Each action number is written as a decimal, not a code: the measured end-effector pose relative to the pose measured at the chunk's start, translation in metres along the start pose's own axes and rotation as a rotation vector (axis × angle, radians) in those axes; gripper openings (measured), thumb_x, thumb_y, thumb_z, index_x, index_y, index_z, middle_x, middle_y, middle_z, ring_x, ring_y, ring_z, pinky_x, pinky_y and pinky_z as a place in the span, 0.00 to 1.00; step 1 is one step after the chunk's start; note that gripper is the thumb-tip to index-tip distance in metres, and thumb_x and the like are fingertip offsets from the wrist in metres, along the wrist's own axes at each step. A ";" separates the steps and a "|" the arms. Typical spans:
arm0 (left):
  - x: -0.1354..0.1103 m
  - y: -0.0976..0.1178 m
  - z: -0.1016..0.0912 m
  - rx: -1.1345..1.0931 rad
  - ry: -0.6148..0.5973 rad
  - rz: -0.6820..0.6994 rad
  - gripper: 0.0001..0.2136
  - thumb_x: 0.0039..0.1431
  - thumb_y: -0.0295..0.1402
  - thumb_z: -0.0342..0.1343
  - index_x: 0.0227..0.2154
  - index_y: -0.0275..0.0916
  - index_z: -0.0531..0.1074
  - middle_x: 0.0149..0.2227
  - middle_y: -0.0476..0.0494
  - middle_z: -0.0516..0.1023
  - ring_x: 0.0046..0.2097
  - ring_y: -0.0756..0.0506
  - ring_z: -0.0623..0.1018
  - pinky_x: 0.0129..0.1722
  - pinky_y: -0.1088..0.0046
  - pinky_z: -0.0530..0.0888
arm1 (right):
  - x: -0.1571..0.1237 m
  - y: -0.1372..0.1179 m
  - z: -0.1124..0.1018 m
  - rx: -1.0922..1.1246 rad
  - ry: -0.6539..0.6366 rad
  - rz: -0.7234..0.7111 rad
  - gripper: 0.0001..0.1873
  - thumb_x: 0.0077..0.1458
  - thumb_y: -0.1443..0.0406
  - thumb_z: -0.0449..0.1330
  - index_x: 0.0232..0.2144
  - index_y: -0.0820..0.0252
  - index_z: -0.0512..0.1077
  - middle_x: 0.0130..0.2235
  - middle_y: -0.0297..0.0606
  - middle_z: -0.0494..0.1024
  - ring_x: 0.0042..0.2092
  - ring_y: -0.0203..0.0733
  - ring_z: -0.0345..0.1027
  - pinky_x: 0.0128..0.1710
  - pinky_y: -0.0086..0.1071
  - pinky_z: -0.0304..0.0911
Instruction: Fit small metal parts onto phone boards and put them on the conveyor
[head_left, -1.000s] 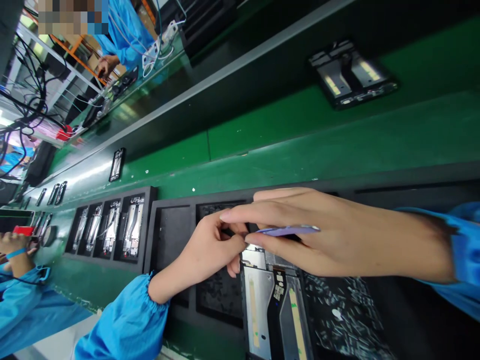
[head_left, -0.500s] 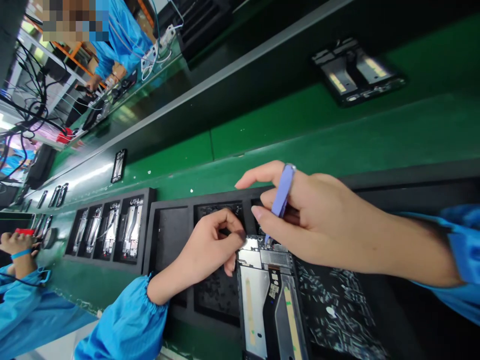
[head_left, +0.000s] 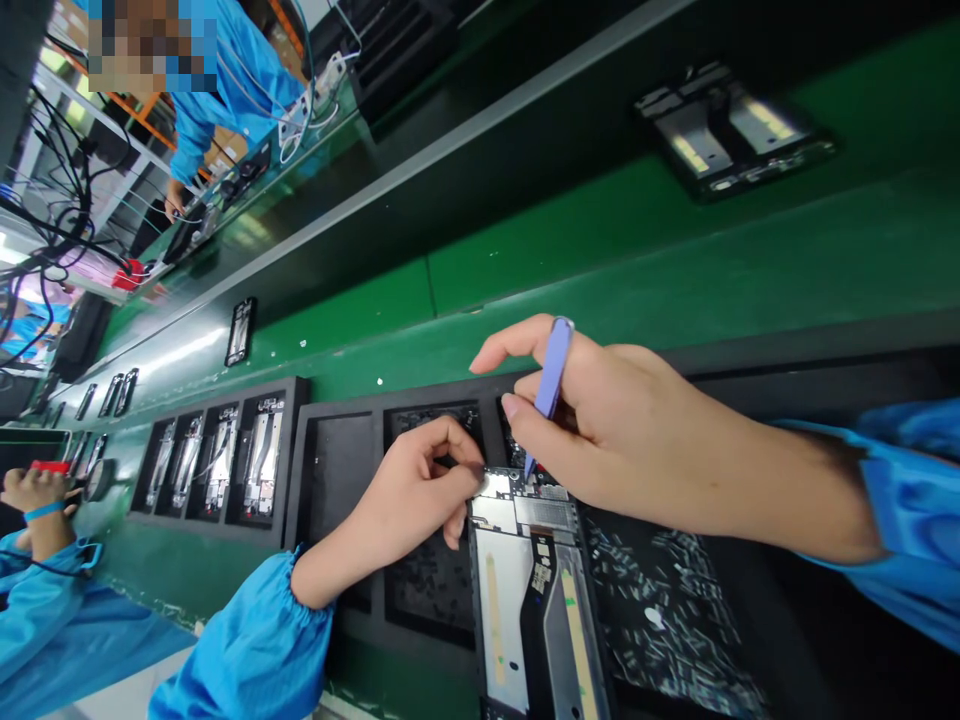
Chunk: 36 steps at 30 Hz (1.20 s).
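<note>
An opened phone lies tilted over the foam tray, its circuit board, shields and dark flex cable exposed. Thumb and forefinger of my left hand are closed together at its upper left corner. My right hand grips purple tweezers, pointing down, with the tip at the top edge of the phone's board. The forefinger of that hand stretches out to the left. Whether the tweezer tips hold a small part is too fine to tell.
The black foam tray has compartments holding many small dark parts. To its left, another tray holds several opened phones. One phone lies at upper right, another at left. Co-workers' hands show at the left.
The phone, my right hand and the tweezers sit slightly further left in view. The tweezers stand a little more upright. My left hand stays at the phone's corner.
</note>
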<state>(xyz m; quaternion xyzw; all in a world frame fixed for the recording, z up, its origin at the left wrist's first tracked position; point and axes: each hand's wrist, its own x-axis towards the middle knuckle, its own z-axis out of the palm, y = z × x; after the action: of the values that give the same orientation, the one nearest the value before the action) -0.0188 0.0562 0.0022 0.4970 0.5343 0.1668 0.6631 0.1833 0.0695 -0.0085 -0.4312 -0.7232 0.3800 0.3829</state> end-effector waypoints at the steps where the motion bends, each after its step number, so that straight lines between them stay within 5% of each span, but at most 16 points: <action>1: 0.000 0.000 0.000 0.000 0.002 -0.001 0.04 0.52 0.28 0.55 0.28 0.38 0.65 0.25 0.58 0.69 0.15 0.57 0.70 0.13 0.84 0.67 | 0.000 0.000 0.000 0.000 0.010 0.002 0.13 0.61 0.68 0.52 0.48 0.57 0.65 0.15 0.20 0.62 0.12 0.32 0.54 0.13 0.29 0.49; 14: 0.000 -0.002 -0.002 0.032 -0.001 0.014 0.04 0.58 0.29 0.56 0.30 0.38 0.65 0.24 0.59 0.68 0.15 0.57 0.69 0.14 0.84 0.69 | 0.000 0.000 -0.001 -0.040 -0.092 0.095 0.14 0.56 0.70 0.52 0.45 0.54 0.64 0.13 0.18 0.55 0.12 0.33 0.51 0.12 0.28 0.46; 23: 0.002 -0.001 -0.004 0.107 -0.007 0.004 0.07 0.60 0.34 0.58 0.31 0.38 0.67 0.24 0.57 0.68 0.16 0.56 0.70 0.15 0.82 0.68 | 0.006 -0.001 -0.005 0.030 0.030 0.103 0.12 0.56 0.69 0.53 0.44 0.55 0.63 0.15 0.19 0.55 0.14 0.34 0.51 0.18 0.32 0.47; 27: -0.026 -0.002 -0.005 0.271 0.177 0.084 0.08 0.65 0.39 0.57 0.40 0.40 0.70 0.34 0.49 0.75 0.19 0.55 0.71 0.15 0.79 0.67 | 0.010 0.000 -0.012 0.035 0.094 0.189 0.12 0.57 0.67 0.56 0.44 0.54 0.63 0.16 0.20 0.59 0.15 0.34 0.53 0.21 0.33 0.48; 30: -0.066 -0.017 0.018 0.685 0.553 0.392 0.09 0.67 0.35 0.56 0.49 0.48 0.69 0.46 0.43 0.76 0.30 0.49 0.77 0.28 0.71 0.76 | 0.015 -0.001 -0.018 0.049 0.075 0.256 0.12 0.57 0.67 0.56 0.45 0.53 0.64 0.17 0.21 0.60 0.18 0.35 0.55 0.22 0.33 0.49; 32: -0.089 -0.034 0.048 0.835 0.705 0.516 0.22 0.62 0.38 0.60 0.58 0.54 0.63 0.57 0.37 0.70 0.51 0.36 0.78 0.46 0.55 0.80 | 0.017 -0.003 -0.019 0.067 0.047 0.264 0.12 0.57 0.66 0.57 0.45 0.53 0.65 0.18 0.21 0.61 0.20 0.36 0.57 0.22 0.32 0.50; 34: -0.101 -0.051 0.085 0.862 0.748 0.452 0.45 0.53 0.46 0.68 0.69 0.54 0.48 0.68 0.30 0.54 0.65 0.23 0.65 0.58 0.39 0.72 | 0.017 -0.003 -0.016 0.085 0.047 0.258 0.11 0.58 0.66 0.57 0.45 0.54 0.66 0.19 0.22 0.62 0.21 0.37 0.58 0.24 0.32 0.52; 36: -0.102 -0.064 0.117 0.792 0.782 0.352 0.52 0.55 0.43 0.67 0.71 0.55 0.34 0.72 0.30 0.43 0.70 0.24 0.59 0.61 0.38 0.70 | 0.017 -0.004 -0.011 0.109 0.053 0.250 0.11 0.58 0.65 0.57 0.45 0.54 0.66 0.20 0.22 0.63 0.22 0.36 0.58 0.25 0.32 0.53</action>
<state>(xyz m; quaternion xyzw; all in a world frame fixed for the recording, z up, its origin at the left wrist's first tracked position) 0.0257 -0.1058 -0.0035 0.6898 0.6705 0.2331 0.1426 0.1862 0.0857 0.0031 -0.5062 -0.6320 0.4519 0.3742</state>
